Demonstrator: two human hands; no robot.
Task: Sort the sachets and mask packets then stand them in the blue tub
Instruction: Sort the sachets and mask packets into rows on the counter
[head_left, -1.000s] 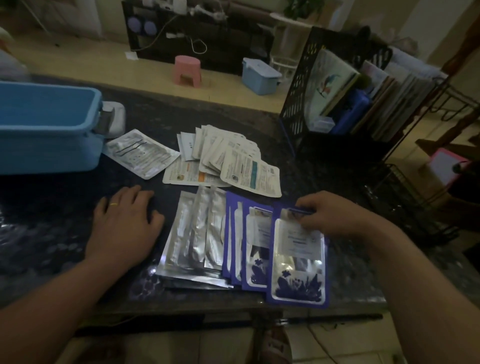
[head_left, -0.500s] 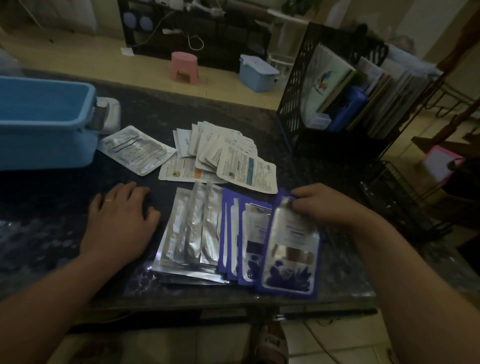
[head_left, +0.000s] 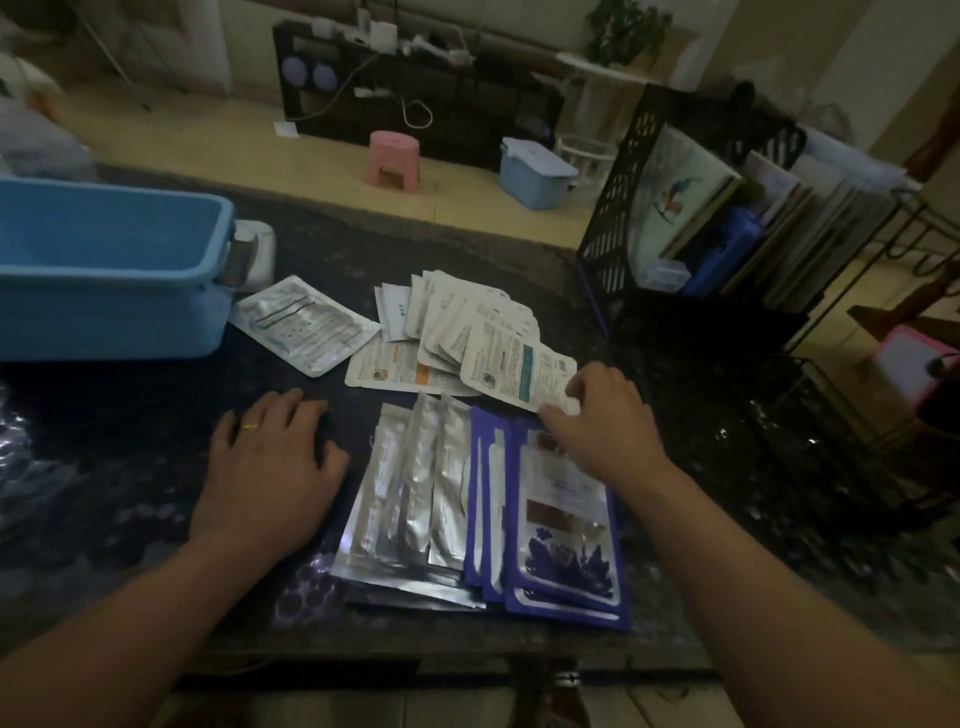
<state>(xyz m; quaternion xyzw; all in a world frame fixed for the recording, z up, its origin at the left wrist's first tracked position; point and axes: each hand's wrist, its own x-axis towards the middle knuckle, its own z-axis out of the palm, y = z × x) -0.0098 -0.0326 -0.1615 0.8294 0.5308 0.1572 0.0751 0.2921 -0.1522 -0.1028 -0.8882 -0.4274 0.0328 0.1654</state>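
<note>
The blue tub (head_left: 109, 317) stands at the far left of the dark table. A fanned pile of white sachets (head_left: 467, 322) lies mid-table, with one silver packet (head_left: 306, 325) beside the tub. Nearer me lie overlapping silver mask packets (head_left: 415, 493) and, right of them, purple mask packets (head_left: 566, 545). My left hand (head_left: 270, 462) rests flat on the table just left of the silver packets. My right hand (head_left: 602, 421) is over the top of the purple packets. Its thumb and fingers pinch the near right corner of the top white sachet (head_left: 519, 374).
A black mesh file rack (head_left: 618, 218) full of books and folders stands at the back right of the table. A wire rack (head_left: 831, 415) sits beyond the right edge. The table's front edge (head_left: 415, 649) is close below the packets.
My right hand laid the purple packet it held onto the purple stack, then moved up to the white sachet's corner. My left hand has stayed flat.
</note>
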